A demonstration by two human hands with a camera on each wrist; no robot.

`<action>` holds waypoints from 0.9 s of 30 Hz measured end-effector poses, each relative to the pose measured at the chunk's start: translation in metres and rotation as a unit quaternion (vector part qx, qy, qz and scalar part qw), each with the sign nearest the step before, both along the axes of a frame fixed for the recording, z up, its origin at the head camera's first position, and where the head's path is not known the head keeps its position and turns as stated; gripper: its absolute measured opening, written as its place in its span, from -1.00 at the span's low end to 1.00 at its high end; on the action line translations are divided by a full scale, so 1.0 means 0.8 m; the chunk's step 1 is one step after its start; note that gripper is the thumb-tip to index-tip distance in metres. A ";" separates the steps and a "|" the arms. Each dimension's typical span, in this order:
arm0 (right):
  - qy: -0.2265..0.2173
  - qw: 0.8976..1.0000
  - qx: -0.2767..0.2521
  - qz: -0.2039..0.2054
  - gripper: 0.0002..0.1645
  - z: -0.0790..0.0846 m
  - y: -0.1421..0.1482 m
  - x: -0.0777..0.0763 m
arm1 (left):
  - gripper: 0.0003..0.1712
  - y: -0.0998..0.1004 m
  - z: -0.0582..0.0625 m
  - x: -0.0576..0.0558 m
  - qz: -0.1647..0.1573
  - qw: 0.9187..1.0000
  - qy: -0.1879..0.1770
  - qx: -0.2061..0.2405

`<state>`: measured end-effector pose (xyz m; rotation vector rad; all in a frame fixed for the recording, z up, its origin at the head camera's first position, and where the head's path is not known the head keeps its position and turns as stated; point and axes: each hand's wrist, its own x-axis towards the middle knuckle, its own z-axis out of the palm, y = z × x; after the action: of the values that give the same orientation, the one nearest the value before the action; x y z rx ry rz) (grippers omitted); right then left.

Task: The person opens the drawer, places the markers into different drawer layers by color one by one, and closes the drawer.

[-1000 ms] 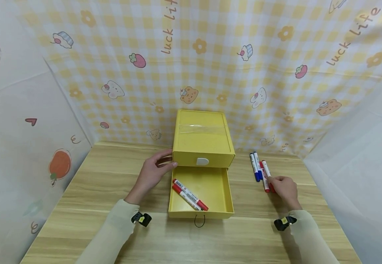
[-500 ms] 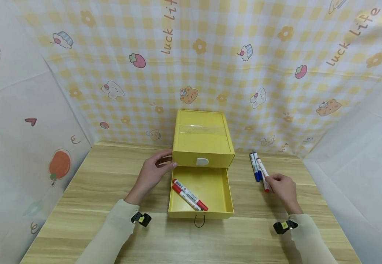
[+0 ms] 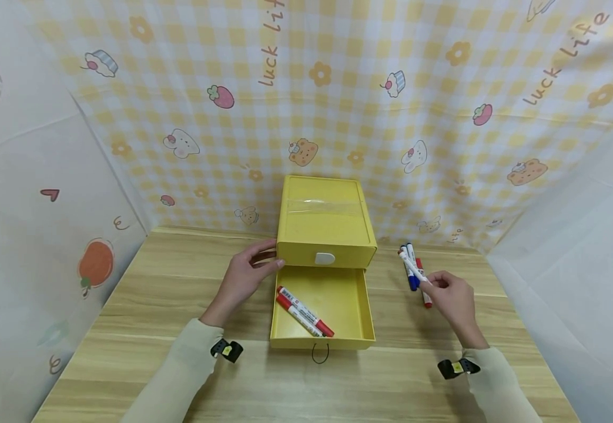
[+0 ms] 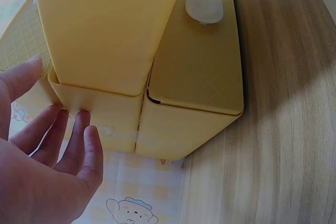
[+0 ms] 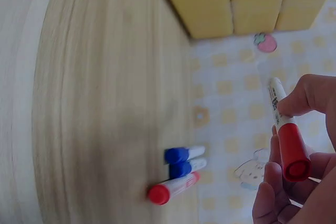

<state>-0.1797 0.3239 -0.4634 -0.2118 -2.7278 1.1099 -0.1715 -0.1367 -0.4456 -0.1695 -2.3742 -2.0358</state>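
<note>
My right hand [image 3: 451, 298] pinches a white marker with a red cap [image 5: 292, 148] between thumb and fingers, raised over the table. Below it lie two blue-capped markers [image 5: 177, 155] and another red-capped marker [image 5: 173, 187], side by side. With loosely extended fingers, my left hand [image 3: 238, 285] rests against the left side of a yellow drawer box [image 3: 327, 217], its thumb near the front edge. A drawer [image 3: 345, 302] below the top one is pulled out. Inside it, two red-capped markers [image 3: 303, 311] lie slantwise at the left.
The box stands on a wood-grain table [image 3: 190, 258] against a checked yellow cloth [image 3: 332, 117]. In the left wrist view a shut drawer with a white handle [image 4: 205, 8] sits beside the pulled-out one. A dark loop [image 3: 320, 354] hangs from the open drawer's front.
My right hand has lifted the red-capped marker from beside the others and moved it slightly left, its white end now over the blue-capped markers. The left hand has stayed in place.
</note>
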 end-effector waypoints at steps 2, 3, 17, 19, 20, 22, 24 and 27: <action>0.008 1.000 0.002 0.009 -0.76 0.005 -0.004 0.004 | -0.34 0.000 0.000 0.000 0.000 1.000 0.000 0.001; 0.013 1.000 0.003 0.013 -0.77 0.008 -0.005 0.006 | -0.34 0.000 0.000 0.000 -0.001 1.000 0.001 0.001; 0.071 0.994 0.040 0.067 -0.78 0.038 -0.023 0.030 | -0.35 0.000 0.000 -0.002 0.001 1.000 0.000 -0.002; 0.075 0.993 0.041 0.076 -0.78 0.043 -0.025 0.033 | -0.35 0.000 0.000 -0.002 0.001 1.000 0.000 -0.002; 0.078 0.993 0.042 0.081 -0.78 0.044 -0.026 0.035 | -0.35 0.000 0.000 -0.002 0.001 1.000 0.000 -0.002; 0.085 0.991 0.045 0.090 -0.78 0.049 -0.028 0.039 | -0.35 0.000 0.000 -0.001 0.001 1.000 0.000 -0.001; 0.095 0.989 0.053 0.097 -0.78 0.053 -0.031 0.043 | -0.35 0.000 -0.001 -0.001 0.001 1.000 -0.001 0.000; 0.103 0.987 0.061 0.104 -0.79 0.059 -0.036 0.049 | -0.35 0.000 -0.001 -0.001 0.001 1.000 -0.001 0.001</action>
<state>-0.1403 0.2949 -0.4164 0.2004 -2.6621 0.9483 -0.1724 -0.1367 -0.4465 -0.1657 -2.3724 -2.0381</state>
